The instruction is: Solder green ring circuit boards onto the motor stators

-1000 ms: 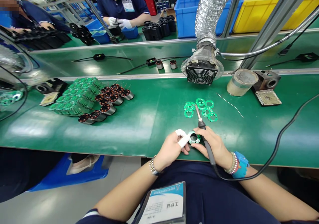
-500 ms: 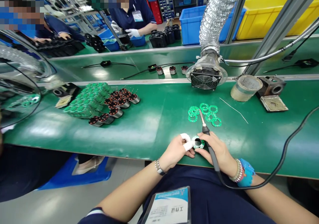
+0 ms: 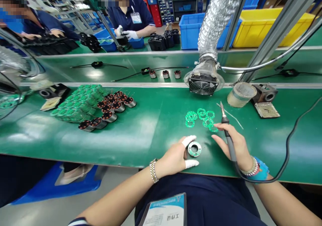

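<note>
A small round motor part with a green ring board (image 3: 194, 149) lies on the green bench near its front edge. My left hand (image 3: 177, 156), with white tape on thumb and forefinger, rests beside it with those fingers spread around it, touching its left side. To the right, my right hand (image 3: 235, 145) grips a black soldering iron (image 3: 227, 135) whose tip points up and away. Several loose green ring boards (image 3: 201, 116) lie just beyond the part.
A fume extractor fan on a foil duct (image 3: 203, 81) stands behind. To its right are a solder roll (image 3: 240, 94), an iron stand (image 3: 264, 93) and a sponge tray (image 3: 266, 110). Motor stators (image 3: 110, 108) and stacked green boards (image 3: 76, 103) lie left. Other people work across the conveyor.
My right hand has let go of the part and drawn away to the right with the soldering iron. My left hand's fingers have opened around the part, which now lies flat on the bench.
</note>
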A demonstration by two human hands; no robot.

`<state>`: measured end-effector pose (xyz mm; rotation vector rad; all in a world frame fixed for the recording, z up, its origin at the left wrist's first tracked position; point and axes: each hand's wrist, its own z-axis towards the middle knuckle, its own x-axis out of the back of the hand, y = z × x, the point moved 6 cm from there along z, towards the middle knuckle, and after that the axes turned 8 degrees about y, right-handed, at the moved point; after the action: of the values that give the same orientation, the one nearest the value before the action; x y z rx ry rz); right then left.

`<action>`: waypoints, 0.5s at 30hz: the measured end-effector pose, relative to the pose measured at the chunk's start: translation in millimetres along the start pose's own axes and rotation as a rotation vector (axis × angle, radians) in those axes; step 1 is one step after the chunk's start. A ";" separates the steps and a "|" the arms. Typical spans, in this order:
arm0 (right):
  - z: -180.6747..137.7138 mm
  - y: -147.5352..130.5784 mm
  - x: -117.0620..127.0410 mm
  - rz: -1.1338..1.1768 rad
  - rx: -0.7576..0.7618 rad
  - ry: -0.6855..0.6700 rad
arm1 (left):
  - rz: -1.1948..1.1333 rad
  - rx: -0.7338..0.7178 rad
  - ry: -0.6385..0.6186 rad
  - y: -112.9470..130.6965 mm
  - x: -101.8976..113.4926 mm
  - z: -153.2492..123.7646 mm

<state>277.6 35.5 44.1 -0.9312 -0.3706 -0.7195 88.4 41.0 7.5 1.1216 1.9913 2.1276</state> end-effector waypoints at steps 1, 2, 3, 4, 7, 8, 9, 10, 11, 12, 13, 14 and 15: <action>8.5 10.4 7.3 -0.048 -0.005 0.011 | 0.056 -0.043 0.000 2.5 -2.2 3.7; 17.4 22.1 14.6 -0.091 -0.006 0.022 | 0.086 -0.070 -0.003 3.1 -3.0 8.6; 26.3 34.4 22.3 -0.131 -0.001 0.040 | 0.095 -0.080 -0.004 1.5 -1.2 15.0; 34.6 47.5 29.9 -0.170 0.003 0.065 | 0.093 -0.075 0.004 -1.9 4.0 23.6; 52.8 80.7 49.8 -0.335 0.058 0.192 | 0.135 -0.028 0.158 -17.0 45.2 64.2; 56.0 88.9 51.8 -0.369 0.068 0.198 | 0.196 -0.005 0.244 -21.7 65.4 82.3; 57.9 95.8 50.7 -0.380 0.060 0.166 | 0.276 0.018 0.340 -25.4 86.8 102.1; 58.5 101.3 47.9 -0.379 0.031 0.115 | 0.381 0.056 0.428 -28.6 107.4 123.3; 58.1 102.5 47.5 -0.383 0.019 0.118 | 0.468 0.103 0.488 -31.6 125.2 145.9; 57.0 100.2 47.2 -0.377 0.029 0.128 | 0.495 0.129 0.518 -33.4 138.7 169.9; 55.4 96.9 46.7 -0.364 0.035 0.133 | 0.507 0.144 0.528 -34.5 148.2 194.6; 53.6 93.6 46.2 -0.351 0.033 0.131 | 0.514 0.151 0.527 -35.1 154.0 219.2; 51.8 91.2 45.6 -0.348 0.028 0.123 | 0.520 0.152 0.517 -35.6 156.5 242.9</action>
<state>374.6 96.0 45.1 -0.7986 -0.4377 -1.0823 78.3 330.8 33.8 1.3398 2.2902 2.8048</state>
